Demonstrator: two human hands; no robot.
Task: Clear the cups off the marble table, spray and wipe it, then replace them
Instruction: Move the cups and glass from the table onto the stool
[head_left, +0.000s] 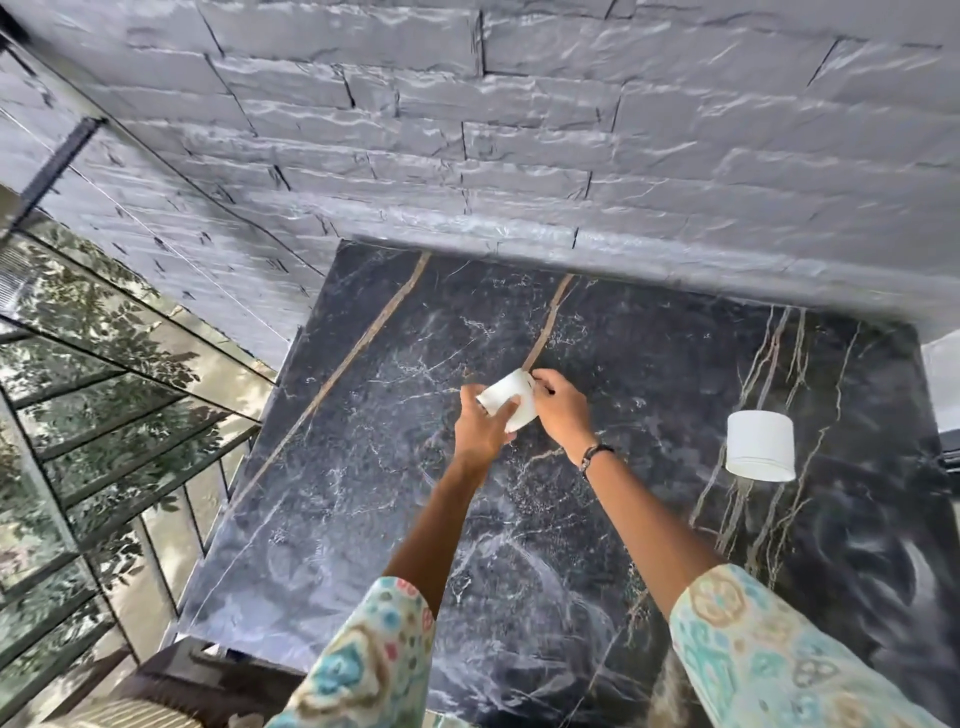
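Note:
A white cup (508, 399) is tilted on its side above the middle of the black marble table (363, 493). My left hand (480, 426) grips it from the lower left and my right hand (561, 410) holds its upper right edge. A second white cup (759, 445) stands upside down on the table's right side, apart from both hands. The marble shows swirled streaks across its surface.
A grey stone-brick wall (519, 145) runs along the table's far edge. Glass panes (104, 415) with tree reflections line the left side beyond the table's edge. A white surface (943, 374) shows at the far right.

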